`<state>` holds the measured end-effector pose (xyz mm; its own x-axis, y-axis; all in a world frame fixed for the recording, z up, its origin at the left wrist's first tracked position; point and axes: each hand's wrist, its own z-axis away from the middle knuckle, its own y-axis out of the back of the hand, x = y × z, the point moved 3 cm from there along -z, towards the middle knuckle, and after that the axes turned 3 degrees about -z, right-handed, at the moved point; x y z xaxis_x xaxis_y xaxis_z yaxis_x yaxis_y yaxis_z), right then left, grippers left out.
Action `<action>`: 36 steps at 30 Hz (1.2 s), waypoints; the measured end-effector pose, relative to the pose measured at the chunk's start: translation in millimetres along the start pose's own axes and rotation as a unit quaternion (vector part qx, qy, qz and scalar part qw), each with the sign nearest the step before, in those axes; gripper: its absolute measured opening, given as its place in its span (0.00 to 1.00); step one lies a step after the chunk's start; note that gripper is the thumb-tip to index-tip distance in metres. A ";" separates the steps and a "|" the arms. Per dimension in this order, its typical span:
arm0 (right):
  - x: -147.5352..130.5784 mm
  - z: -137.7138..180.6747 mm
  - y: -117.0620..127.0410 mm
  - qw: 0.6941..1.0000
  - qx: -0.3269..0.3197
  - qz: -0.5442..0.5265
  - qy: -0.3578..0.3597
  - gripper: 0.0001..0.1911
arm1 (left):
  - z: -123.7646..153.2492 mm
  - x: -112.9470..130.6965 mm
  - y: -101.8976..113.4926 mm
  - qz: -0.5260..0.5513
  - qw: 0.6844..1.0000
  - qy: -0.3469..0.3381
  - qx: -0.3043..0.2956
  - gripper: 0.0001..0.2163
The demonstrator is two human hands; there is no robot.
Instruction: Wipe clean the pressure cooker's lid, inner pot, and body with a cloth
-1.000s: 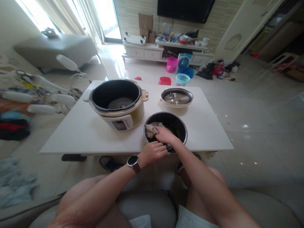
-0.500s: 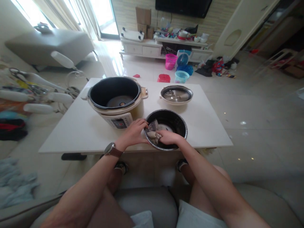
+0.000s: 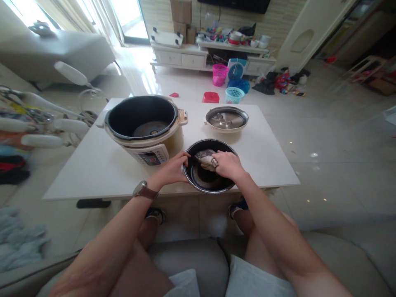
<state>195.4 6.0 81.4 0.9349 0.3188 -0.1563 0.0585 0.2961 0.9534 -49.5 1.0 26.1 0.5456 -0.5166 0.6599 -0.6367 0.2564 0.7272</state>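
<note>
A dark round inner pot (image 3: 202, 178) stands near the front edge of the white table. My left hand (image 3: 175, 167), with a watch on its wrist, grips the pot's left rim, thumb outside and fingertips over the edge. Inside the pot, my right hand (image 3: 229, 166) is closed around a crumpled, patterned cleaning cloth (image 3: 206, 159), held toward the far wall. To the left sits the pressure cooker body (image 3: 145, 140), its top uncovered and its dark cavity showing. Behind the pot, a round lid (image 3: 227, 119) lies with its metal underside up.
The white table (image 3: 262, 161) carries all these parts. A red stool or tub (image 3: 210, 97) and a light blue basket (image 3: 234, 95) are on the floor beyond it. At left stands a rack with white paddle-shaped ends (image 3: 71, 73).
My right hand has moved the cloth from the pot's near left side up toward the far middle. My left hand stays on the rim. The whole view has shifted slightly.
</note>
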 end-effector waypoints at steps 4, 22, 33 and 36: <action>-5.0 2.7 -22.7 0.984 -0.178 -0.023 -0.016 0.20 | 0.1 1.0 1.3 -0.016 1.000 0.006 -0.001 0.24; 11.0 14.3 -3.2 0.977 -0.201 -0.073 -0.013 0.12 | -8.9 23.8 -7.9 -0.083 0.995 0.048 0.025 0.25; 8.2 4.6 -15.8 0.961 -0.209 -0.181 0.013 0.12 | -13.1 27.0 -27.2 -0.039 0.996 0.065 0.054 0.27; 19.3 5.6 -16.6 0.971 -0.223 -0.083 -0.027 0.17 | -15.1 12.8 -15.0 -0.002 0.999 0.030 0.013 0.22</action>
<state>214.5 2.2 64.0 0.9434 0.1892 -0.2723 0.0630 0.7039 0.7075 -24.7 2.9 26.5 0.5792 -0.4682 0.6673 -0.6475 0.2330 0.7255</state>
